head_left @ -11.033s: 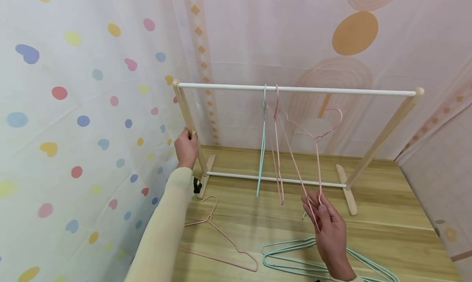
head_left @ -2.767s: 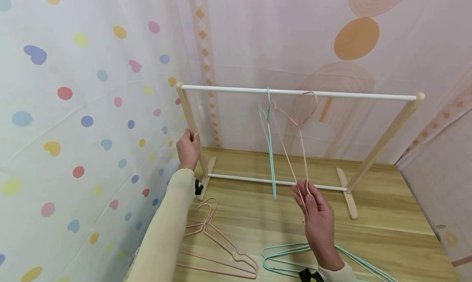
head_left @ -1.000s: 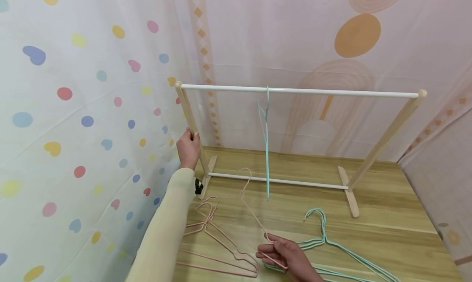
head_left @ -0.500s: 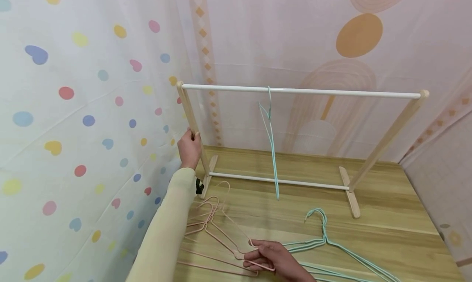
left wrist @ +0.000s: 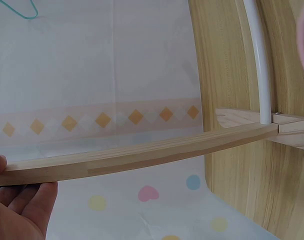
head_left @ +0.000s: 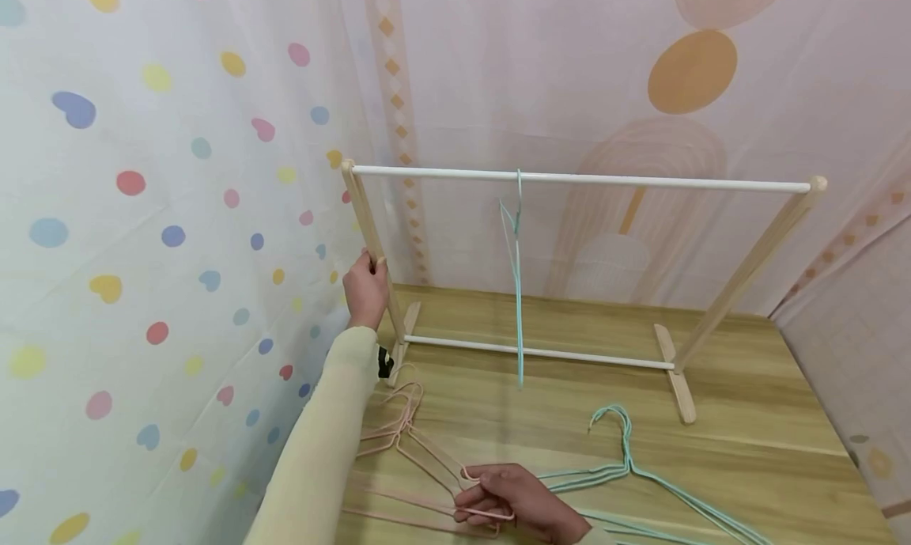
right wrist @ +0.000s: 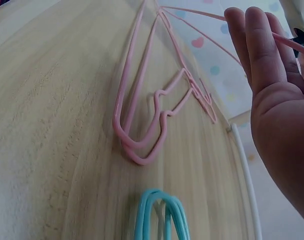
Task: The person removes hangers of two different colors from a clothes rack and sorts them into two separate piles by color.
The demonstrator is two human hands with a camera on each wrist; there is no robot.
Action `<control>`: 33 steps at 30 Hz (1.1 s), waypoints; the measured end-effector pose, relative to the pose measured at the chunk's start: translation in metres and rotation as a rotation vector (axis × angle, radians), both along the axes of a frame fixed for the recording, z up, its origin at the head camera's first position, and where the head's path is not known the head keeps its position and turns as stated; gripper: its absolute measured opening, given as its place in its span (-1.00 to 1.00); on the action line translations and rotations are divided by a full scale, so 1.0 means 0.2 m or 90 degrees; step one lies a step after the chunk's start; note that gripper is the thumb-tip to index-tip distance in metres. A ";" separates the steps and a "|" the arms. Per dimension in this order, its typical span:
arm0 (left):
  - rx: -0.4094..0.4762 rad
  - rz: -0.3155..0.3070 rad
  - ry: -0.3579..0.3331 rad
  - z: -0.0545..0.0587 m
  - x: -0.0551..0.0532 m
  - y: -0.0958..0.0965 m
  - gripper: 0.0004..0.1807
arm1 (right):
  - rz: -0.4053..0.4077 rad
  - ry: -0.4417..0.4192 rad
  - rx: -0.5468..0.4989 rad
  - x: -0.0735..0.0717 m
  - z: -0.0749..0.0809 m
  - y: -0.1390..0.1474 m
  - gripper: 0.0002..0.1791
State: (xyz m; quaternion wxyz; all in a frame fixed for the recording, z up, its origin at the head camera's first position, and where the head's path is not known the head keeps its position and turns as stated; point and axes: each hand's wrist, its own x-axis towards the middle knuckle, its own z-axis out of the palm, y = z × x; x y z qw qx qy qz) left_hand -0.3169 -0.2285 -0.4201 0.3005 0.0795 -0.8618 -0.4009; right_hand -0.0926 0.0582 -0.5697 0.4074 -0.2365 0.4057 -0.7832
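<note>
My left hand [head_left: 366, 292] grips the left wooden post [head_left: 361, 213] of a small clothes rack, thumb on one side and fingers on the other in the left wrist view. My right hand [head_left: 515, 497] holds a pink hanger [right wrist: 192, 12] by one lower corner, between thumb and fingers. The held hanger is low over the table, overlapping two pink hangers [right wrist: 142, 162] that lie at the front left. Its hook points away toward the rack's left foot. A single teal hanger [head_left: 518, 292] hangs from the white top rod [head_left: 640, 181].
Several teal hangers [head_left: 626, 450] lie stacked at the front right, hooks toward the rack. A white lower rod [head_left: 598, 357] joins the rack's feet. A dotted curtain [head_left: 213, 292] stands close on the left, and a patterned one behind the rack.
Earlier, pink hangers hung beside the teal one; my right hand took the last one off the rod and brought it down and left over the pink hangers. My left hand stayed on the post.
</note>
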 end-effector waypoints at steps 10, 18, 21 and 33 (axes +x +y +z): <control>0.000 0.002 -0.003 -0.01 0.00 -0.01 -0.68 | 0.014 -0.044 -0.008 -0.01 -0.02 -0.07 -0.47; 0.005 -0.003 -0.014 -0.01 -0.01 0.00 -0.69 | -0.077 -0.119 0.091 -0.01 -0.04 -0.11 -0.48; 0.007 -0.007 -0.016 0.00 -0.01 0.00 -0.70 | -0.144 -0.126 0.157 -0.01 -0.03 -0.13 -0.51; 0.003 -0.007 -0.003 0.01 0.00 0.01 -0.66 | -0.225 0.033 0.343 0.01 0.01 -0.13 -0.62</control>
